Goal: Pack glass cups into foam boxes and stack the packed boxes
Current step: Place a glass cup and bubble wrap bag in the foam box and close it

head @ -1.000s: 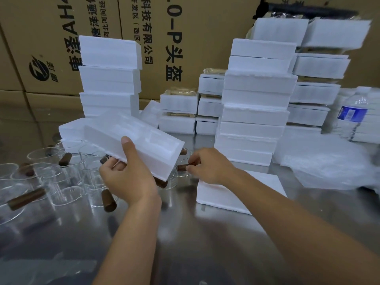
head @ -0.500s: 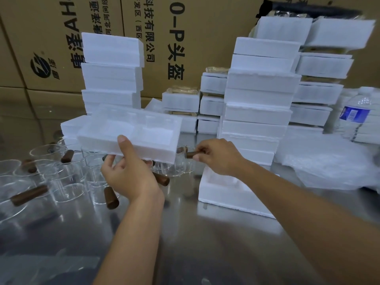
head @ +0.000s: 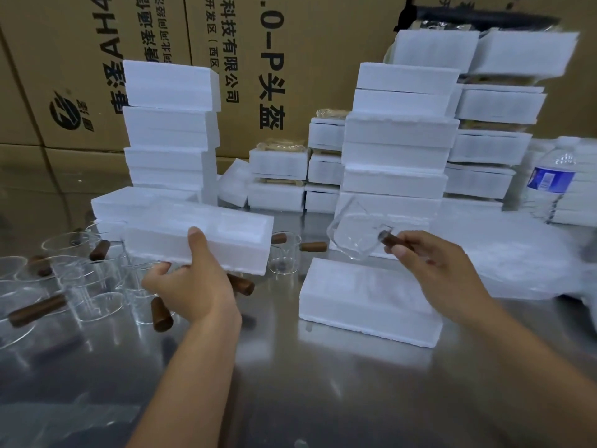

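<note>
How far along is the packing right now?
Done: foam boxes stand stacked at the back. In hand: the left hand holds a foam half, the right hand pinches a cup by its handle near the foam piece on the table. Left: many loose cups stand unpacked.

Steel table [head: 323,383] with foam boxes [head: 371,302], glass cups [head: 97,286].

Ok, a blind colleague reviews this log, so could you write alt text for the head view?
The right hand holds a glass cup up by its brown handle, near a foam box lying on the metal table, while the left hand grips a second foam piece. More cups stand at left and foam-box stacks behind.
</note>
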The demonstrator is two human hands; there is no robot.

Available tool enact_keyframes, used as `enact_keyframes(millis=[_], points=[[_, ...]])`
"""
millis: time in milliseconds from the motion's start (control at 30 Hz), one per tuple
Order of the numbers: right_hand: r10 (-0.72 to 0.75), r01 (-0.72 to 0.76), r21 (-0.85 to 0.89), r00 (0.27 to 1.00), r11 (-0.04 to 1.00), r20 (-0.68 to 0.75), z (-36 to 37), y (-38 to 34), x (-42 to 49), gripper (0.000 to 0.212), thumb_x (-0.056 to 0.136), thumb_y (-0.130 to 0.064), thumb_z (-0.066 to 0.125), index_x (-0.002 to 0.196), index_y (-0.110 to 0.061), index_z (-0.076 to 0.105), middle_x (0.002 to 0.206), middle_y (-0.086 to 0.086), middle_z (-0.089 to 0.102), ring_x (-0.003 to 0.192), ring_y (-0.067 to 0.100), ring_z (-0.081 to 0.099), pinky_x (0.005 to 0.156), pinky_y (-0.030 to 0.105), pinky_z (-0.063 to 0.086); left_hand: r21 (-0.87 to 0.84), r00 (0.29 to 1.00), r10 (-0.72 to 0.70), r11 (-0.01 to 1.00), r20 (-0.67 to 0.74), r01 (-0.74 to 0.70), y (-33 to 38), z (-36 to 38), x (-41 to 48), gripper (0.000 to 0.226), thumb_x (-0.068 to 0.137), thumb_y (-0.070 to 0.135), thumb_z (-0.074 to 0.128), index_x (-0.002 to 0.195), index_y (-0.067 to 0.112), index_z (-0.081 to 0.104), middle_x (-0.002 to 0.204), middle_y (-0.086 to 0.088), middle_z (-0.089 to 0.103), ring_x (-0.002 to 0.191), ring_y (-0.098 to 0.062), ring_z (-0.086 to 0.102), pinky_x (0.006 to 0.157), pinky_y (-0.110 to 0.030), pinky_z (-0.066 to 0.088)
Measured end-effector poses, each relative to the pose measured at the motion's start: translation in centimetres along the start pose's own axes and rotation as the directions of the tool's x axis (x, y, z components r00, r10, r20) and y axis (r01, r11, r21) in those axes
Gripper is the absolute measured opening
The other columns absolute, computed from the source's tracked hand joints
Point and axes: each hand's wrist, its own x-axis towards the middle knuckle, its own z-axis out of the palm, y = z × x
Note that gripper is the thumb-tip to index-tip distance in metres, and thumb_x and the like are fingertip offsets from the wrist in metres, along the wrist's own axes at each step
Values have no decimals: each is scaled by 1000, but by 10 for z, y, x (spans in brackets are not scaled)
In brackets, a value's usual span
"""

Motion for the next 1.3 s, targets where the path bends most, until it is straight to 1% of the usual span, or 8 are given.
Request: enact_keyframes(millis=[133, 367, 567, 700, 800, 967, 1100, 1300], points=[[-43, 47, 113, 998, 993, -34, -3, -2, -14, 15, 90, -20, 60, 87, -35, 62, 97, -9, 71, 100, 11, 63, 95, 38, 45, 16, 998, 55, 998, -15, -55, -5, -1, 1, 54, 76, 46, 74, 107, 22, 37, 91, 14, 53, 76, -3, 61, 53, -14, 53], [-108, 111, 37, 992, 993, -66, -2, -1, -15, 17, 89, -25, 60, 86, -41, 59, 88, -22, 65, 91, -7, 57, 73, 8, 40, 11, 981, 171, 985, -92, -171, -9, -2, 3, 61, 79, 45, 72, 105, 19, 23, 108, 5, 47, 74, 5, 52, 47, 3, 38], [-97, 97, -2, 990, 995, -98, 0, 6, -16, 10, 90, -21, 61, 93, -31, 59, 86, -21, 62, 85, -13, 53, 67, 3, 37, 36, 953, 291, 957, -86, -289, -8, -4, -1, 60, 79, 32, 75, 104, 14, 23, 107, 2, 43, 73, 5, 51, 59, 2, 41], [-96, 96, 3, 990, 995, -100, 0, 7, -18, 17, 89, -20, 61, 88, -36, 56, 85, -22, 61, 84, -15, 53, 67, 1, 36, 19, 865, 489, 869, 115, -494, 2, -3, -17, 41, 83, 36, 70, 99, 29, 32, 68, 8, 38, 52, 3, 44, 59, -4, 40], [-127, 122, -50, 988, 991, -93, 0, 8, -18, 14, 90, -22, 60, 91, -35, 55, 82, -24, 59, 83, -11, 53, 65, 4, 37, -43, 672, 601, 758, 433, -651, 4, -1, -49, 29, 82, 47, 65, 90, 41, 38, 63, 10, 41, 52, 1, 44, 54, -7, 39], [-225, 221, -131, 974, 967, -20, -4, 0, -22, 17, 90, -28, 58, 92, -43, 50, 83, -22, 61, 80, 7, 55, 68, 14, 38, 24, 345, 329, 692, 879, -722, -12, -3, -85, 51, 67, 63, 66, 106, 53, 35, 102, 27, 49, 98, 6, 51, 76, -1, 40], [-268, 266, -63, 963, 962, -18, -5, -5, -26, 8, 91, -23, 58, 94, -30, 59, 85, -17, 65, 84, -1, 55, 73, 11, 38, 120, 379, 130, 814, 916, -569, -13, -3, -87, 76, 61, 72, 65, 125, 48, 33, 123, 33, 41, 112, 22, 41, 80, 2, 36], [-184, 182, 45, 982, 982, 46, -6, -6, -26, 3, 87, -36, 57, 87, -39, 59, 85, -20, 65, 85, -7, 57, 72, 5, 39, 175, 384, -45, 934, 922, -311, -13, 2, -90, 44, 68, 61, 68, 103, 38, 56, 95, 19, 69, 87, -5, 69, 75, -15, 48]])
